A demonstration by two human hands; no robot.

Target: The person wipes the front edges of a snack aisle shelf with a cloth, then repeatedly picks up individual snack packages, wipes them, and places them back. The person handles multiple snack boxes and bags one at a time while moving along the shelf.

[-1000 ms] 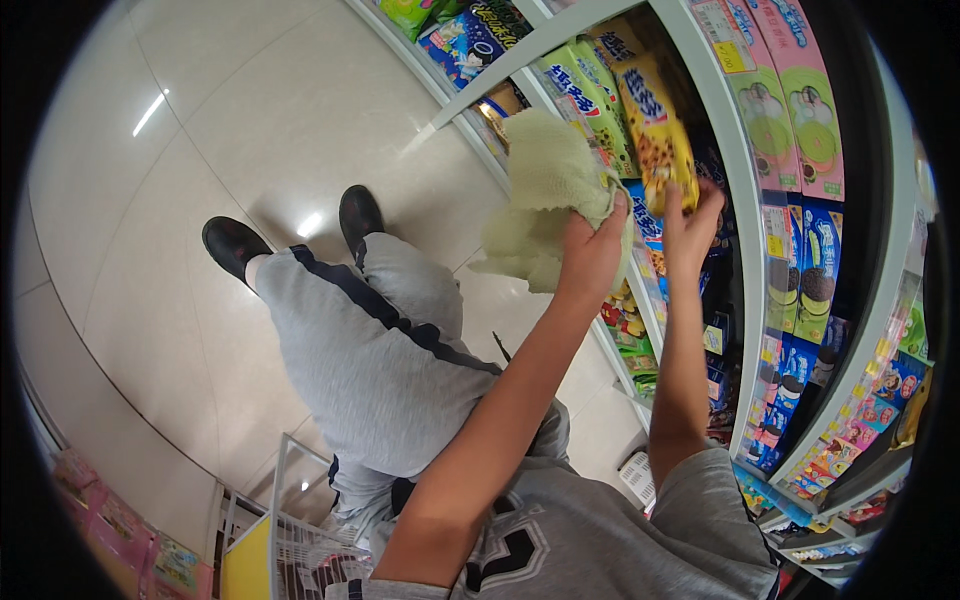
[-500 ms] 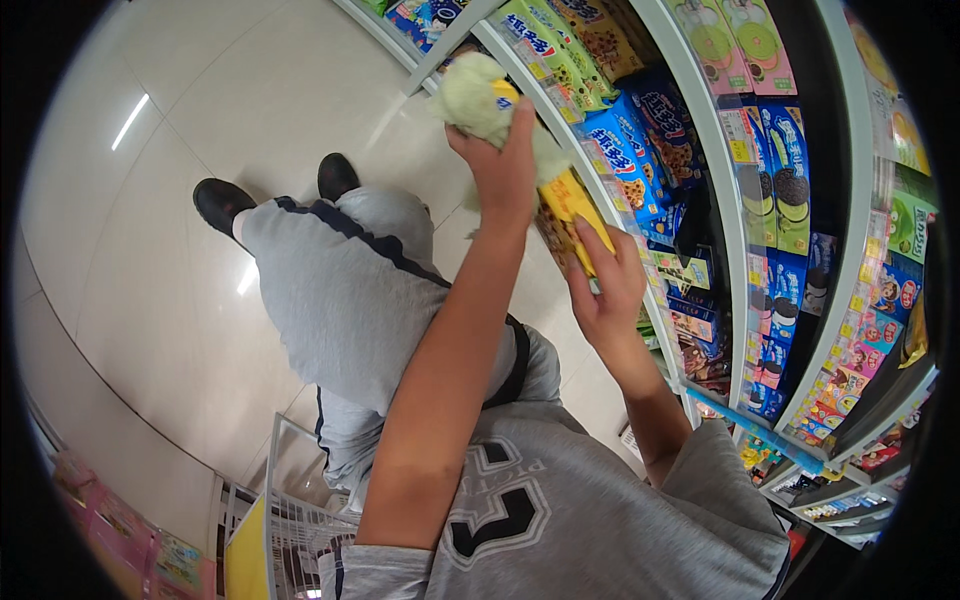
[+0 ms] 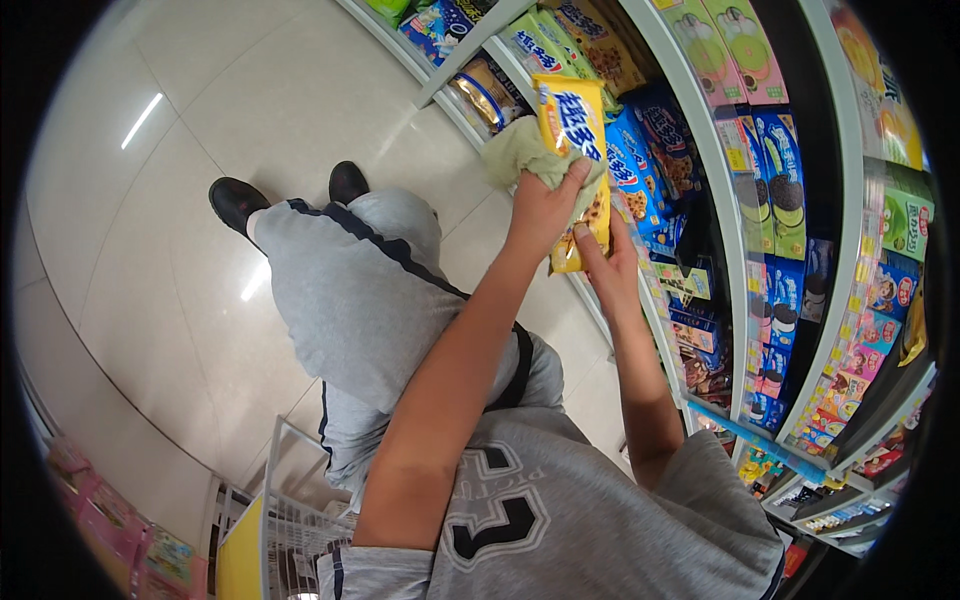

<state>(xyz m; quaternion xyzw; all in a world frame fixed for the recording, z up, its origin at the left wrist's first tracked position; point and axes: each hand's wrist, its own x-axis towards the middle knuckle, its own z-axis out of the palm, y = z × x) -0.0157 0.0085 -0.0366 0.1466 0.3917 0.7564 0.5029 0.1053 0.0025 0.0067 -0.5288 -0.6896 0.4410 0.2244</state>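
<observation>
A yellow cookie packet (image 3: 568, 100) is held up in front of the shelf, its printed face turned toward me. My right hand (image 3: 612, 265) grips its lower end, thumb on the front and fingers behind. My left hand (image 3: 548, 208) is closed on a pale green cloth (image 3: 522, 152) and presses it against the packet's middle. Part of the packet's face is hidden under the cloth and fingers.
Shelves to the right hold blue cookie packets (image 3: 632, 160), green packets (image 3: 545, 45) and tall cookie boxes (image 3: 780, 180). A round tin (image 3: 488, 92) sits on a low shelf. Behind my lap stands a white wire rack (image 3: 300, 530).
The packet has tipped more upright, showing its printed front. My left hand and the cloth have moved right and nearer, spreading across the packet. My right hand keeps its grip on the lower end.
</observation>
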